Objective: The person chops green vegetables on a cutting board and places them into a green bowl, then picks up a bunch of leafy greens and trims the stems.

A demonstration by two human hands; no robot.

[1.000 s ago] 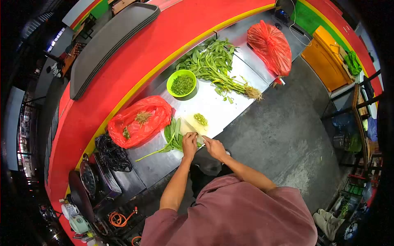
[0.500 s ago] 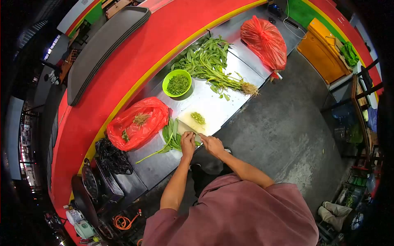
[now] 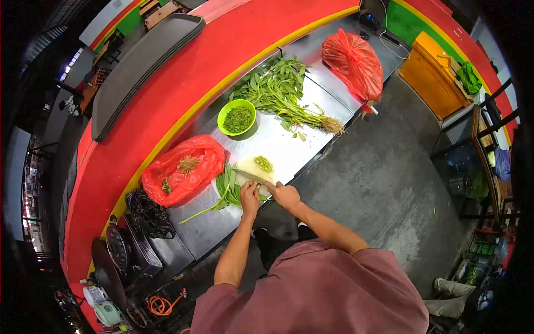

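My right hand [image 3: 285, 195] is closed round the handle of a knife [image 3: 250, 175], whose blade lies across the pale cutting board [image 3: 247, 164]. Beside the blade, my left hand [image 3: 250, 196] presses with bent fingers on green leafy stems [image 3: 227, 186], which stick out to the left over the metal table. Chopped green pieces [image 3: 263, 163] form a small pile on the board, beyond the knife. Further back stands a lime-green bowl [image 3: 221, 118] filled with chopped greens [image 3: 238, 119]. To its right lies a large bunch of leafy stems with roots [image 3: 283, 97].
An open red plastic bag [image 3: 208, 153] with root scraps sits left of the board, near a black bag [image 3: 146, 214]. A tied red bag [image 3: 353, 64] is at the table's far right. A red wall with a yellow edge runs behind the metal table [image 3: 192, 231].
The view has shifted slightly, moving the table items a little left. The knife blade now shows more edge-on beside my left fingers; both hands keep their holds.
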